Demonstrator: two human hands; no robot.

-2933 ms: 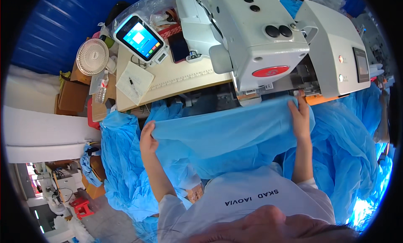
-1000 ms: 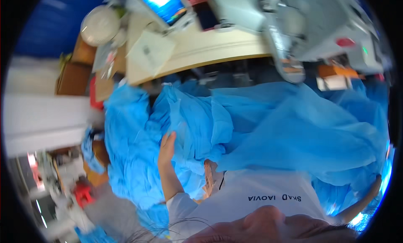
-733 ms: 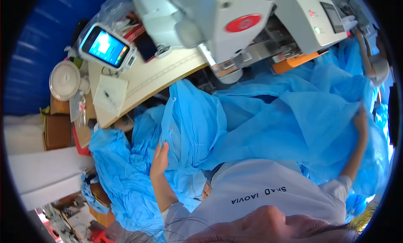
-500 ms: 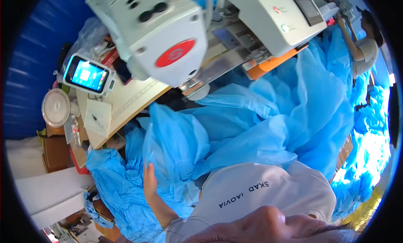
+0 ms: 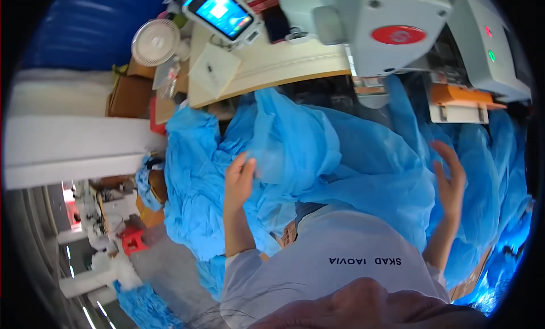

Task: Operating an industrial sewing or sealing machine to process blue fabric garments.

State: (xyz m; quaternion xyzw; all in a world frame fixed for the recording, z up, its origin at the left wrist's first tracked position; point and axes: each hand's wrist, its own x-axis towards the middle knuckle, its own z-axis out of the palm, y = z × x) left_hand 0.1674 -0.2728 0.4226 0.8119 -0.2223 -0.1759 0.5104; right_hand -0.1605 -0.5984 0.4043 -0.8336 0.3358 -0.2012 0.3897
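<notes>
Seemingly, the step is arranging blue cloth (image 5: 374, 187), draped nearer than the sewing machine (image 5: 360, 39); right hand (image 5: 451, 178) spread, left hand (image 5: 239, 181) grip impossible to tell; next likely calls for pinching an edge.

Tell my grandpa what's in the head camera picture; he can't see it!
A person's left hand and open right hand are at heaps of blue cloth. Beyond them is a big white machine with a red oval, and left of it a lit screen and a round white fan.
</notes>
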